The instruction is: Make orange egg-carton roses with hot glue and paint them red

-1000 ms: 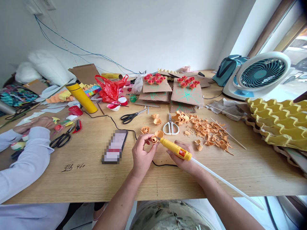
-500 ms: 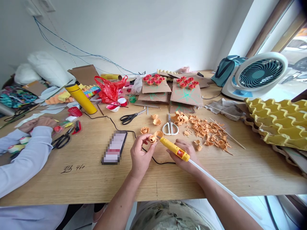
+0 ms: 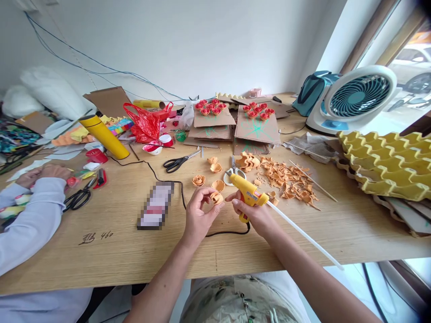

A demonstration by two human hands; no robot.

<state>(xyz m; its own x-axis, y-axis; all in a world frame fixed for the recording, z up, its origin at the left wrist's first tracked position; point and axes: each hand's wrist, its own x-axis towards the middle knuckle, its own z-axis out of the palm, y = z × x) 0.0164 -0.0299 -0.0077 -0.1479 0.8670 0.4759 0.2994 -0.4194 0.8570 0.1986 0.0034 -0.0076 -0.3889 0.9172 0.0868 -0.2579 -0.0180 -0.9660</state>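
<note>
Between its thumb and fingers my left hand pinches a small orange paper flower. My right hand is wrapped round a yellow glue gun, its index finger stretched toward the flower. A long white glue stick sticks out of the gun's back. Beyond my hands lie a rolled orange flower, an orange petal cup and another pair of cups. White-handled scissors lie partly behind the gun. Orange scraps are heaped to the right.
A phone and black scissors lie left of centre. Red flowers stand on cardboard at the back. Yellow egg trays and a fan are at right. Another person's sleeved arm rests at left.
The glue gun has turned and lifted away from the flower, with its nozzle now pointing up-left. My right index finger has come near the flower, which has turned in my left hand. The view has shifted slightly.
</note>
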